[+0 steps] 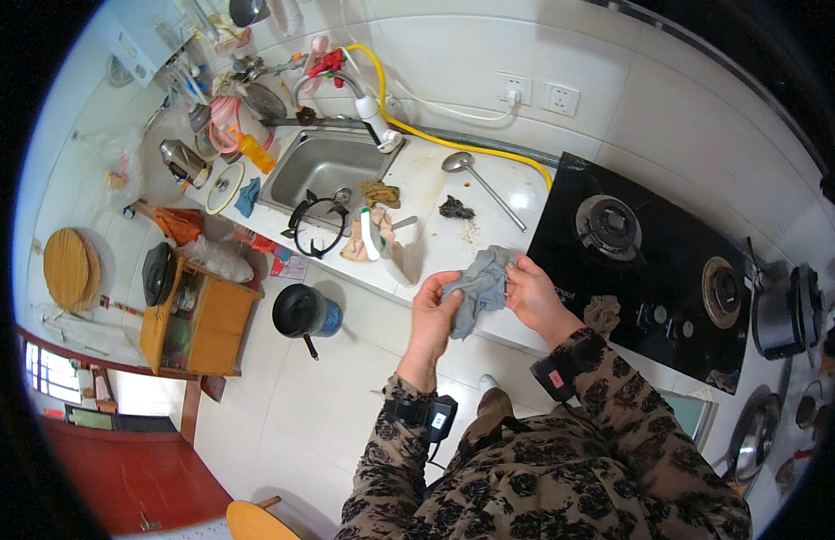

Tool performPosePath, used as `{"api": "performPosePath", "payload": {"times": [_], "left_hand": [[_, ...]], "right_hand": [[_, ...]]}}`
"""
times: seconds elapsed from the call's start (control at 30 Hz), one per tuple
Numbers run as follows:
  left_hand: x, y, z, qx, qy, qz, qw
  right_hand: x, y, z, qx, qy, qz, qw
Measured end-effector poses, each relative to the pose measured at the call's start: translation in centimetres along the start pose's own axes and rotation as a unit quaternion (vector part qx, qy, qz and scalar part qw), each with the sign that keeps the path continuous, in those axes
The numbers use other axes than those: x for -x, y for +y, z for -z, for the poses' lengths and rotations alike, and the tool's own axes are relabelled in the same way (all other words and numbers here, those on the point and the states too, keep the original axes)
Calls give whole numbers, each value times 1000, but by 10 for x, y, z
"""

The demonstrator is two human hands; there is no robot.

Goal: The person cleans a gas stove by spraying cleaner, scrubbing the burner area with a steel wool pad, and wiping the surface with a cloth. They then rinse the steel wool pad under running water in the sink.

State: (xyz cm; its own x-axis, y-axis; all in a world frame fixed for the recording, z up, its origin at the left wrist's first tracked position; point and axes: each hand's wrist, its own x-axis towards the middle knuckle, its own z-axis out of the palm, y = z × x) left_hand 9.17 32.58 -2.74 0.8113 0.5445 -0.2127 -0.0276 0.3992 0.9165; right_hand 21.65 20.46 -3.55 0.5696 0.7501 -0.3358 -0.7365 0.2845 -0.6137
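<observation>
A crumpled grey-blue cloth (481, 287) is held up between both hands, over the front edge of the counter. My left hand (431, 314) pinches its left side with the thumb on top. On the opposite side, my right hand (535, 293) grips the cloth near the left edge of the black gas stove (633, 283). Beyond the cloth, a steel ladle (488, 192) and a dark steel-wool scourer (456, 208) lie on the white countertop (427, 233). A brown rag (602, 313) rests at the stove's front.
Left of the hands are a spray bottle (372, 236), a beige cloth (355, 246) and a black burner pan support (321, 253) overhanging the sink (323, 169). A yellow hose (458, 143) runs along the wall. On the floor, a black pan (297, 312) sits atop a blue bucket (332, 318).
</observation>
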Motion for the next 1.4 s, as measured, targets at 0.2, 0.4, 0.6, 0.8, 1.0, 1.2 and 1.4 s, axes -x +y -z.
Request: {"api": "performPosePath", "payload": {"times": [0.2,0.4,0.6,0.8,1.0,1.2,1.4], "left_hand": [[-2,-21,-17,-197,-9,-72,978],[-6,-33,5,-239,23,-75,968],[14,-54,60,-331,110,-139,927],[90,-89,154,-299,168,-24,939],[179,-132,219,-285,295,85,908],[238,-174,240,-190,400,187,877],[249,-180,227,-199,417,254,850]], "right_hand": [[3,11,-3,104,-13,33,994],[-24,28,18,302,91,78,946],[-82,56,28,545,118,19,830],[-141,53,13,747,67,-35,660],[-243,55,-36,807,-75,123,573],[-339,82,-60,846,-125,97,510],[-398,109,-66,875,-139,96,455]]}}
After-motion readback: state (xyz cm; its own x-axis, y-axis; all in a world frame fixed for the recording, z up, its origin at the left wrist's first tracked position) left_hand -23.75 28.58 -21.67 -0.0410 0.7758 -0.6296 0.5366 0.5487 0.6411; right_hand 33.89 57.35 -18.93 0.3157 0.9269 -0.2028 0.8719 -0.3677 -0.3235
